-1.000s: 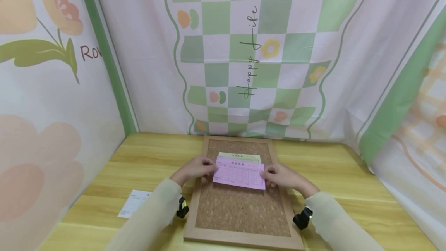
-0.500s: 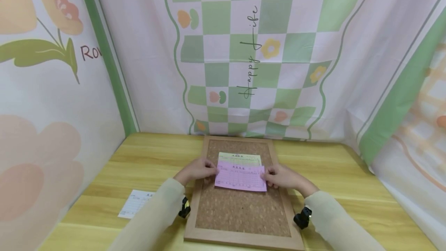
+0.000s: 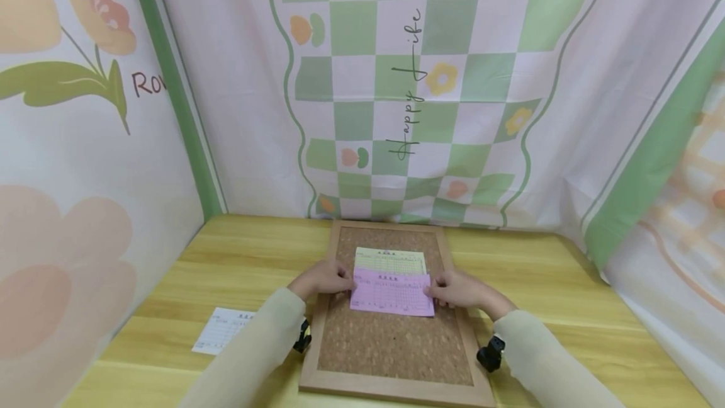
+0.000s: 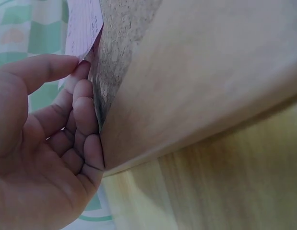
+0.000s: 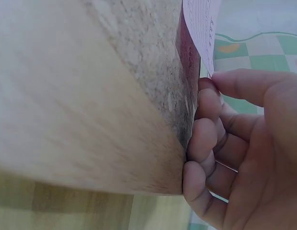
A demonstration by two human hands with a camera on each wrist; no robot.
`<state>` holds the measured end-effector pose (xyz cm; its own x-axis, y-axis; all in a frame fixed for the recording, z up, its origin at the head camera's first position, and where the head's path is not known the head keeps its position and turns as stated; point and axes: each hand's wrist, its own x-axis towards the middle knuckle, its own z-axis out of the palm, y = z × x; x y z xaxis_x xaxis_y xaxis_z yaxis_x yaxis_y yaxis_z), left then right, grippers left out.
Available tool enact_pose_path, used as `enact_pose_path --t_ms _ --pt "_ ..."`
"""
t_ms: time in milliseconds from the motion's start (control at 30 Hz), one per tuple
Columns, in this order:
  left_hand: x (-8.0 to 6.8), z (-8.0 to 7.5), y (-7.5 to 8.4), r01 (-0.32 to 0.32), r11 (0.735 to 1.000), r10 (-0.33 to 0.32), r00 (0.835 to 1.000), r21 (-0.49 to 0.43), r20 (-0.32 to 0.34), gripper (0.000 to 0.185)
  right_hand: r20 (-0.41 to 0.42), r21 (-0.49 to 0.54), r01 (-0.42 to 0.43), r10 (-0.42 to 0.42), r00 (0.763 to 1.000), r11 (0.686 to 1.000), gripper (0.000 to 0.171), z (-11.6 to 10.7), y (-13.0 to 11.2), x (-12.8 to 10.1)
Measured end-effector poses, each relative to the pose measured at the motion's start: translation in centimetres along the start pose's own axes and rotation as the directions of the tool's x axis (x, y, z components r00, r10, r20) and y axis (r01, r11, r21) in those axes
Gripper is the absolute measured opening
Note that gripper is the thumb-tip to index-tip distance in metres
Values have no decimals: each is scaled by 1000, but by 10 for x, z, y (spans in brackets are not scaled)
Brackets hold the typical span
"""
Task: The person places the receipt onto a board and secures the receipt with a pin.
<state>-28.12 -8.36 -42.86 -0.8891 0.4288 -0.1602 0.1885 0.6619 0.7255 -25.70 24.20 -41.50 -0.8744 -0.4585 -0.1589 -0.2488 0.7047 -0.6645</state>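
A pink printed form [image 3: 392, 294] is stretched between both hands, over the middle of a wood-framed cork board [image 3: 393, 348]. My left hand [image 3: 325, 279] pinches its left edge between thumb and forefinger. At the opposite edge, my right hand [image 3: 460, 288] pinches it the same way. In both wrist views the curled lower fingers rest against the board's frame, and the pink form [image 4: 85, 28] bends up slightly at the pinched corner. A yellow-green printed form [image 3: 391, 260] lies on the cork just beyond, its lower part covered by the pink one.
A white printed form [image 3: 218, 331] lies on the wooden table [image 3: 170, 313] to the left, partly behind the left sleeve [image 3: 249, 348]. A patterned curtain [image 3: 419, 112] hangs along the table's far edge. Black wrist cameras sit at both cuffs.
Both hands have drawn the pink form slightly toward the person, lowering it on the board. More of the yellow-green form now shows above it.
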Motion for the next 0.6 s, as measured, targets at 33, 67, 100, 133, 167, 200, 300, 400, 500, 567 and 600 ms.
enact_pose_path --t_ms 33,67,100,133,167,200,300,400,500,567,600 --pt "0 0 0 5 1000 -5 1000 3 2 22 1 -2 0 0 1000 1000 34 0 1 0" --pt "1 0 0 8 1000 -8 1000 6 4 22 3 -3 0 0 1000 1000 34 0 1 0" --pt "1 0 1 9 1000 -9 1000 10 6 22 4 -5 0 0 1000 1000 34 0 1 0" --pt "1 0 1 7 1000 -7 1000 18 7 23 6 -7 -2 2 1000 1000 34 0 1 0" --pt "1 0 1 6 1000 -6 1000 25 7 23 9 -11 -3 3 1000 1000 34 0 2 0" --pt "1 1 1 4 999 -4 1000 34 7 24 10 -15 -2 3 1000 1000 34 0 2 1" --pt "0 1 0 -6 998 5 1000 56 6 28 16 -23 -9 10 1000 1000 33 1 2 1" --pt "0 1 0 -10 998 10 1000 59 6 30 21 -31 -16 16 1000 999 33 2 2 2" --pt "0 1 -1 -12 998 12 1000 59 10 31 24 -37 -16 17 1000 999 32 2 2 2" --pt "0 1 -1 -16 998 15 1000 61 13 32 29 -43 -11 13 1000 999 32 2 1 2" --pt "0 2 -1 -20 998 19 1000 62 14 32 30 -47 -7 9 1000 999 32 2 1 2"
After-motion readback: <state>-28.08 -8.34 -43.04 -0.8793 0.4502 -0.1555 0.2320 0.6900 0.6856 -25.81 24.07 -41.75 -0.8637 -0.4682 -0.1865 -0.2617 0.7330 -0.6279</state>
